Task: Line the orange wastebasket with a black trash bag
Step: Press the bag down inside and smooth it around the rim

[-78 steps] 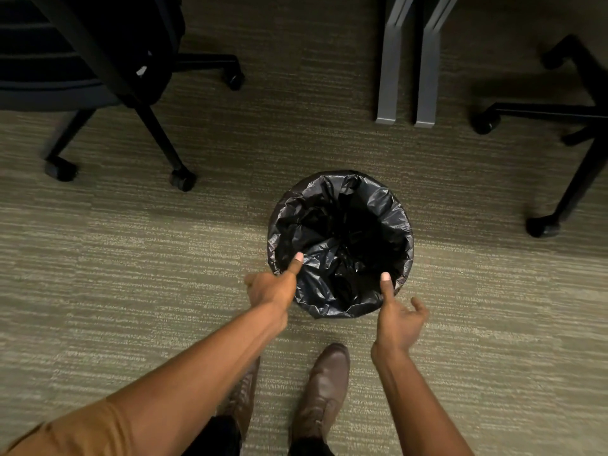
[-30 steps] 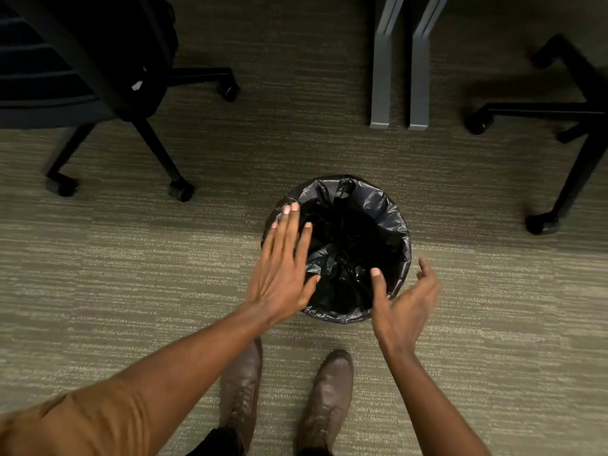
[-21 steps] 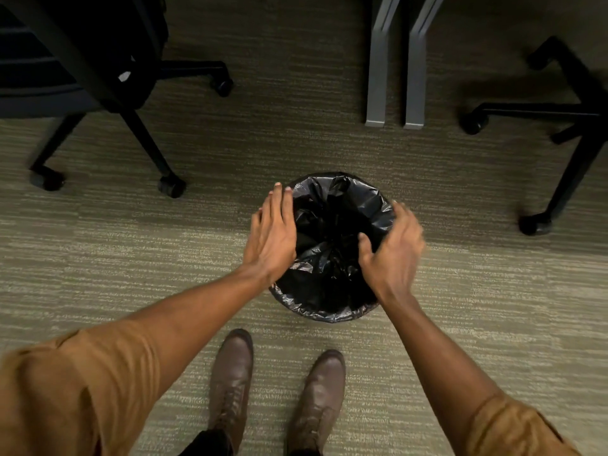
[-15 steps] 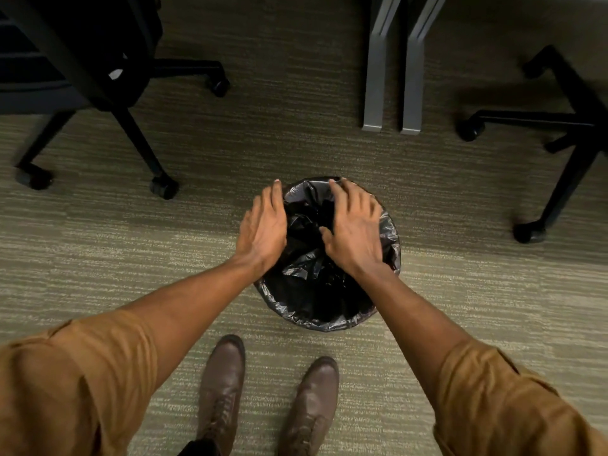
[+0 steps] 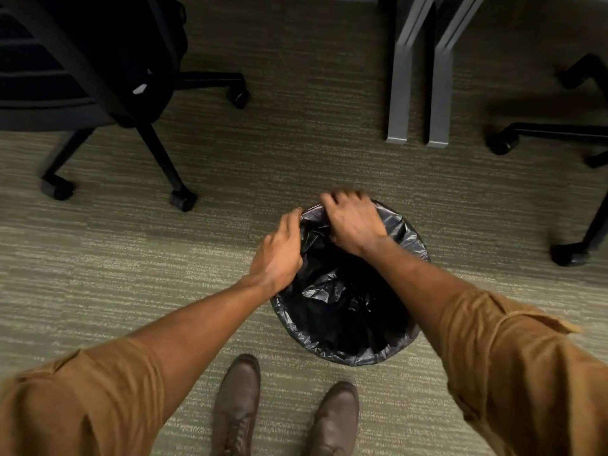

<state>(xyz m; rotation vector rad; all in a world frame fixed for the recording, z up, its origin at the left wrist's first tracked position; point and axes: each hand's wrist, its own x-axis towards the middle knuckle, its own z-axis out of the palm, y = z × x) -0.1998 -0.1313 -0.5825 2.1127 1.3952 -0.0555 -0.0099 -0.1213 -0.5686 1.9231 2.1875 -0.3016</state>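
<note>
Both arms reach down: the left hand (image 5: 278, 255) and right hand (image 5: 353, 222), fingers curled, grip the black trash bag (image 5: 345, 301) at the far rim.

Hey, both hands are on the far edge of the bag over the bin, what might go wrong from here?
1. The right hand and left hand both work the far rim, so tugging the trash bag there may slip the near fold off.
2. The thin plastic is already stretched and wrinkled at the rim; a hard grip could tear it.
3. Leaning on one side may tip the wastebasket on the carpet.
</note>
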